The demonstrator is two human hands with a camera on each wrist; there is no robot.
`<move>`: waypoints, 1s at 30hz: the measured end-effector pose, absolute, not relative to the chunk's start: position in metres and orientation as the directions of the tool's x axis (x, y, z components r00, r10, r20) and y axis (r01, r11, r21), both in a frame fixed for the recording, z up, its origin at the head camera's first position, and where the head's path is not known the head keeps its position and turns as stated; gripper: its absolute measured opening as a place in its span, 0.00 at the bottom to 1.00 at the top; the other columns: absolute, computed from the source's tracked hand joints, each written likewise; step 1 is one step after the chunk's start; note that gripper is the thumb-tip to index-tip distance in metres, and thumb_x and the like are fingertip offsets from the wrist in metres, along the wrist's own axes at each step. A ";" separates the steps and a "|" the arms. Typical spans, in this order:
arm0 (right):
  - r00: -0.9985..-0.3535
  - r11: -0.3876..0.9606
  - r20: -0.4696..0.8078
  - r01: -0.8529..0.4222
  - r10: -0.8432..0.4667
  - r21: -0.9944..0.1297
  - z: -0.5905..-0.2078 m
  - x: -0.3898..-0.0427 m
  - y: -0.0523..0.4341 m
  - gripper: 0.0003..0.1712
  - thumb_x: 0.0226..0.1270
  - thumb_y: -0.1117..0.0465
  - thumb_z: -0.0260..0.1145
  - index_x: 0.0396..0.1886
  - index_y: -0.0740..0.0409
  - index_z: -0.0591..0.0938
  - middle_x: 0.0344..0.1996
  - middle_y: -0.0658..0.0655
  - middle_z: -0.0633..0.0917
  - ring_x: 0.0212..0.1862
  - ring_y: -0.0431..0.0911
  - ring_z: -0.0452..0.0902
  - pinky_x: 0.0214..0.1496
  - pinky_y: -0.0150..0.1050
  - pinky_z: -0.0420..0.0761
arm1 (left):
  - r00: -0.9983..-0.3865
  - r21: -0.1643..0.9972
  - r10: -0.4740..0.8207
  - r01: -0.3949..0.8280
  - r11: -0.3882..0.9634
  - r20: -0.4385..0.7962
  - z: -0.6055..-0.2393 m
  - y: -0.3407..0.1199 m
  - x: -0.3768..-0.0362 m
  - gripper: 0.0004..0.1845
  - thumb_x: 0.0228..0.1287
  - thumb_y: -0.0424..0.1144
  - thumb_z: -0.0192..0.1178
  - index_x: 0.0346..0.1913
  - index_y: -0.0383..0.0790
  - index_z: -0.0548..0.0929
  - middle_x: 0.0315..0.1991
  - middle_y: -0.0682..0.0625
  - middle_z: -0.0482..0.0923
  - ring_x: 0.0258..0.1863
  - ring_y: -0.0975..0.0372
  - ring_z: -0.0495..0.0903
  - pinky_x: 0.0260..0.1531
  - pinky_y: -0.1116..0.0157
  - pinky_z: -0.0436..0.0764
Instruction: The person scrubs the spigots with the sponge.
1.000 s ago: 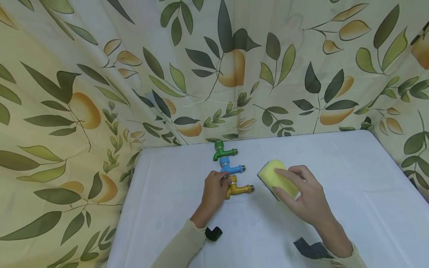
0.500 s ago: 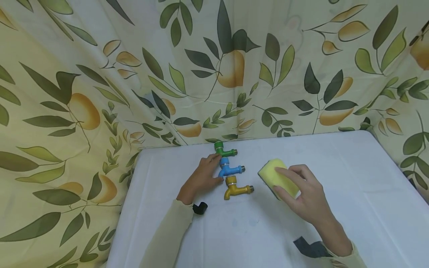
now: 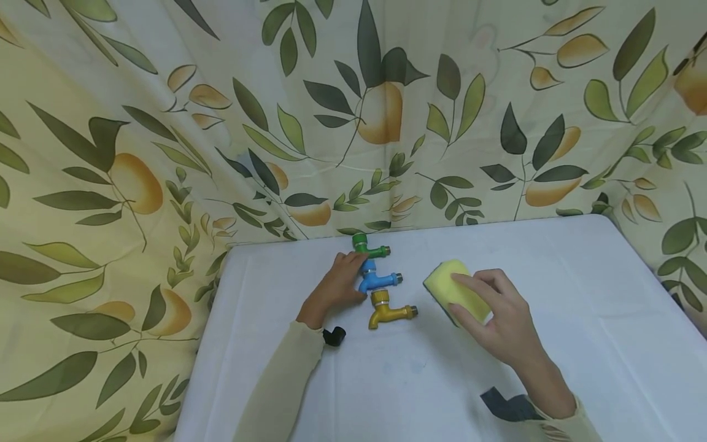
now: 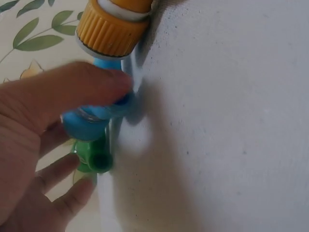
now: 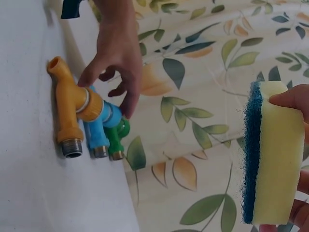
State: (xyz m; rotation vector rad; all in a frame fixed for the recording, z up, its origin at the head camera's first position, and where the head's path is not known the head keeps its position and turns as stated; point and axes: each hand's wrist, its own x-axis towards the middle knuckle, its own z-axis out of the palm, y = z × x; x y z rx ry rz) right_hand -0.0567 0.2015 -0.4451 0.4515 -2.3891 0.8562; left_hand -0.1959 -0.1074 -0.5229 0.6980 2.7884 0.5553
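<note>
We are pinching the blue plastic tap (image 3: 375,279) with our left hand (image 3: 334,287), middle of three taps lying on the white surface (image 3: 552,276). Our right hand (image 3: 499,319) is gripping the yellow sponge with blue scouring side (image 3: 455,291); wiping seems not yet begun.

setting: makeshift home tabletop | evidence: leaf-and-fruit print curtain (image 3: 166,123) as backdrop; white-covered table (image 3: 580,294)

Head view: above my white cloth-covered desk (image 3: 552,368), facing its far edge. Left wrist view: close at desk level, on three plastic taps (image 4: 96,111). Right wrist view: low, across the desk. All share the taps.
</note>
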 end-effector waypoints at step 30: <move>-0.855 0.727 0.517 -0.382 -0.044 -0.571 -0.449 -0.059 0.181 0.31 0.50 0.60 0.81 0.57 0.48 0.86 0.44 0.53 0.78 0.44 0.40 0.69 0.38 0.29 0.73 | -0.917 0.959 0.319 0.275 0.066 0.241 -0.501 -0.136 -0.137 0.50 0.42 0.23 0.80 0.71 0.42 0.68 0.72 0.45 0.68 0.73 0.52 0.68 0.67 0.62 0.74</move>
